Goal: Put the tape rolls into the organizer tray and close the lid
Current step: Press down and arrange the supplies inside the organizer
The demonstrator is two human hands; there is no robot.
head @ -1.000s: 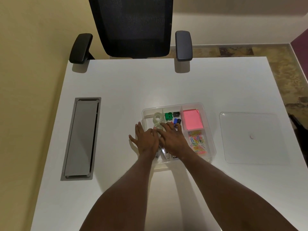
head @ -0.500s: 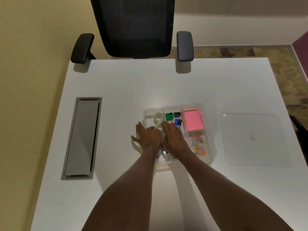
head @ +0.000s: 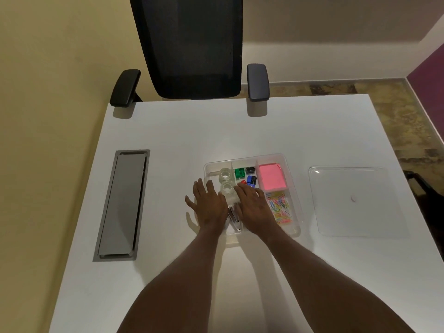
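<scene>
Both hands have drawn slightly back, baring two tape rolls [head: 226, 181] in the organizer tray [head: 283, 156]. Left hand [head: 208, 205] and right hand [head: 252, 205] lie spread, empty; lid [head: 350, 200] lies right of tray, unfitted.

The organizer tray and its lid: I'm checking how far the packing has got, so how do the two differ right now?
The organizer tray is divided into compartments; the lid is one flat clear sheet. The tray holds two tape rolls, pink sticky notes and paper clips; the lid carries nothing. Both hands, left hand and right hand, lie flat at the tray's near left, while the lid lies untouched to its right. Both are clear plastic on the white table.
</scene>
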